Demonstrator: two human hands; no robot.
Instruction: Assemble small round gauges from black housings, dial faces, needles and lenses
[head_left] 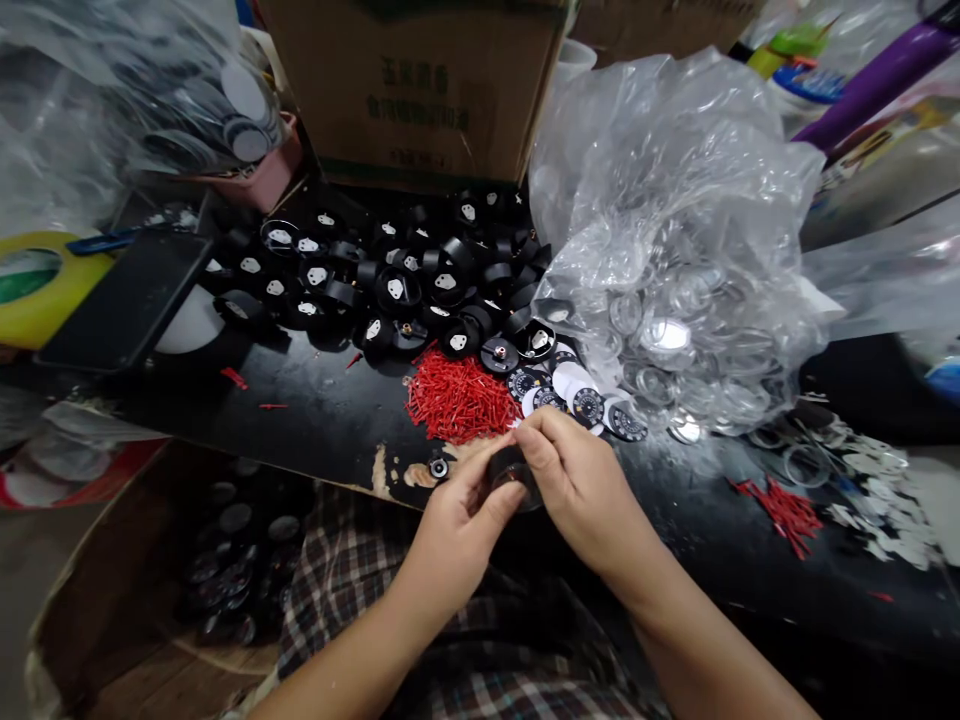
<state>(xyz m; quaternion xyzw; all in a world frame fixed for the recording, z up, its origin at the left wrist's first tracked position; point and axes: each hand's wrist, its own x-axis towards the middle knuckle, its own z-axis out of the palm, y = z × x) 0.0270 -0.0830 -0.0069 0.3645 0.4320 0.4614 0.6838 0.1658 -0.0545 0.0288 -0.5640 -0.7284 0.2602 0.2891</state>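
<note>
At the table's near edge, my left hand [459,520] is closed around a small round black housing [511,468], its thumb over the near rim. My right hand [574,480] meets it from the right, thumb and fingertips pinched together at the housing's far rim. Whatever those fingertips pinch is too small and covered to make out. Just beyond the hands lies a heap of red pointers [461,398]. Beside it are printed black dial discs [587,404], some turned white side up. Many more black housings [397,288] crowd the table behind.
A clear plastic bag of transparent round covers [667,335] spreads at the right. Further right lie loose red pointers [787,515] and white pieces [885,500]. A cardboard box [420,90] stands behind; a phone [131,300] and yellow tape roll [45,285] sit left.
</note>
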